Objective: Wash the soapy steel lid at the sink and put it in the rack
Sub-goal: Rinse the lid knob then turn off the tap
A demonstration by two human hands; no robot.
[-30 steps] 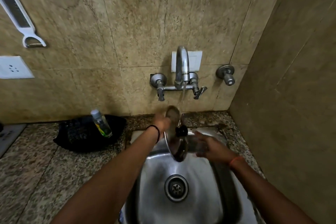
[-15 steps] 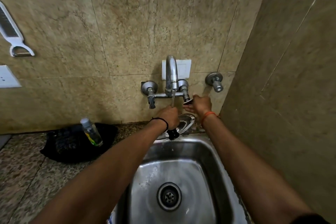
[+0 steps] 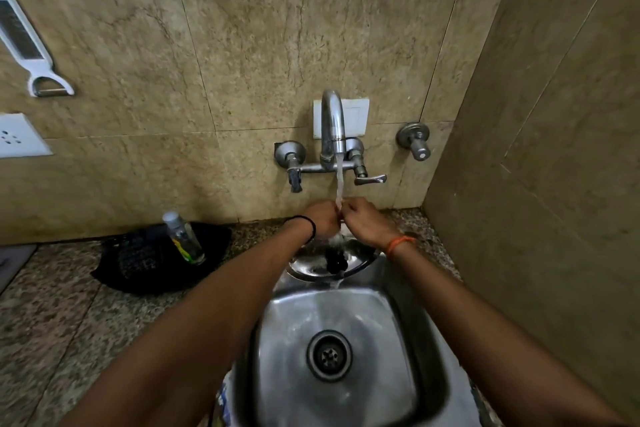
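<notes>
The steel lid (image 3: 308,265) with a black knob (image 3: 336,262) sits tilted at the far rim of the sink (image 3: 429,340), knob facing me. Water from the tap (image 3: 333,125) falls onto my hands and runs off the lid into the basin. My left hand (image 3: 320,218) is curled over the lid's far edge and seems to hold it. Touching it under the stream is my right hand (image 3: 367,220), fingers bent; whether it grips the lid is hidden. No rack is in view.
A black cloth (image 3: 152,260) with a small clear bottle (image 3: 183,239) lies on the granite counter (image 3: 52,322) left of the sink. A white peeler (image 3: 27,48) hangs on the wall. A tiled side wall (image 3: 554,184) stands close on the right.
My right hand has left the tap's right handle and come down beside my left hand. The stream is now stronger. The lid has gone from upright to lying nearly flat.
</notes>
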